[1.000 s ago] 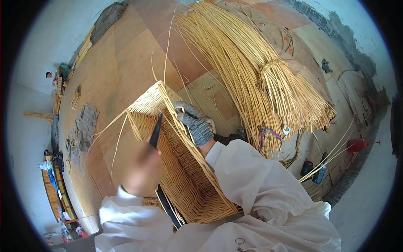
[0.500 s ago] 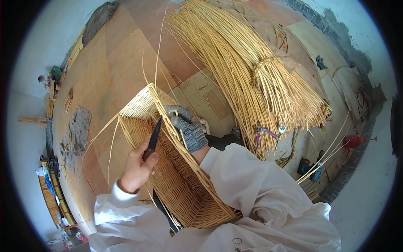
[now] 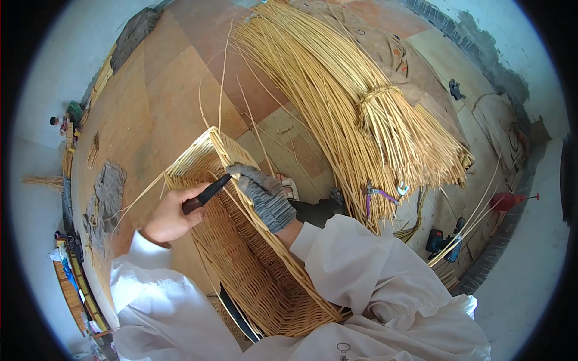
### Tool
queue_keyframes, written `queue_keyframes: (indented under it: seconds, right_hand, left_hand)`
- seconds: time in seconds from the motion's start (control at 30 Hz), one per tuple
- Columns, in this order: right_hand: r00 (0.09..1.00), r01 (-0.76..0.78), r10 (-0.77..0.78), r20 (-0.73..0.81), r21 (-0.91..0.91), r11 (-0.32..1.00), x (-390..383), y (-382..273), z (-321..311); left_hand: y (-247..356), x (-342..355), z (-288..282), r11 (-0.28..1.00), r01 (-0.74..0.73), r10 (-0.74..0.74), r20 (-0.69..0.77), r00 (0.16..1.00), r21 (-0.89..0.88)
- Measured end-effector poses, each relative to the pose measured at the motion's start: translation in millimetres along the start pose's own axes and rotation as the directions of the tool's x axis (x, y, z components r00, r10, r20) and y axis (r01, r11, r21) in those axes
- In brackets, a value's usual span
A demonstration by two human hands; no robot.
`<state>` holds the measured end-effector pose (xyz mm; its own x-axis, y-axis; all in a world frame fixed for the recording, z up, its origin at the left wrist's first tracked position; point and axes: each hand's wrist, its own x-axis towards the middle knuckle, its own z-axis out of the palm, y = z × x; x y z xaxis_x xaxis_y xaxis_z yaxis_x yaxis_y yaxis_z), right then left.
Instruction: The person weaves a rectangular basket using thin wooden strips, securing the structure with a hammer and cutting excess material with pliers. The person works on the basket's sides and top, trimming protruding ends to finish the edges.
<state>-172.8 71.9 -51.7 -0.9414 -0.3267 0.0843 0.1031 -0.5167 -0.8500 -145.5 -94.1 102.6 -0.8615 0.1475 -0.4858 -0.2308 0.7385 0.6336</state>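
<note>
A long rectangular wicker basket (image 3: 256, 274) lies tilted across my lap, its open side facing up and several thin willow rods sticking out past its far end. My bare left hand (image 3: 171, 213) grips the brown handle of a dark pointed knife (image 3: 212, 192). Its tip is level with the basket's right rim, right by the fingers of my other hand; whether it touches the weave cannot be made out. In a grey knitted glove, my right hand (image 3: 265, 195) is closed over that rim near the far corner. Its fingertips are partly hidden.
A large tied bundle of willow rods (image 3: 337, 78) lies far right on the floor. Near its cut ends are purple-handled pruning shears (image 3: 380, 195). A cordless drill (image 3: 448, 240) and a red pointed object (image 3: 507, 201) lie farther right; a grey cloth (image 3: 107, 192) lies left.
The knife has swung from pointing up to pointing right, toward the rim. My left hand moved left, and my gloved right hand shifted slightly down, turning over the rim.
</note>
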Motion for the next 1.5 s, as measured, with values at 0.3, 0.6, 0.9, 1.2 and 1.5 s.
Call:
queue_keyframes:
  seconds: [0.3, 0.6, 0.9, 1.2, 1.5]
  right_hand:
    - [0.990, 0.053, -0.115, -0.079, -0.544, 0.837, 18.0, 23.5, 21.8]
    - [0.962, -0.261, 0.178, -0.205, -0.883, 0.391, 37.3, -13.8, 26.8]
    - [0.993, 0.034, -0.119, 0.006, -0.971, 0.236, 17.2, -10.1, 3.3]
    - [0.931, -0.353, 0.303, -0.206, -0.725, 0.591, 34.9, -30.5, -1.2]
    - [0.839, 0.543, -0.222, 0.496, -0.783, 0.303, -8.6, -123.3, -11.9]
  left_hand:
    - [40.1, 1.5, 10.6, 0.733, -0.016, 0.107, -0.092, 0.990, 0.680]
    - [44.2, 23.1, 53.2, 0.441, 0.071, 0.170, -0.161, 0.972, 0.895]
    - [35.2, -90.0, 68.0, 0.900, -0.259, -0.047, -0.669, 0.742, -0.350]
    - [14.5, -58.4, 167.8, 0.360, -0.350, -0.349, -0.473, 0.809, -0.865]
    - [29.4, -112.6, 178.5, 0.469, -0.050, -0.324, -0.225, 0.919, -0.882]
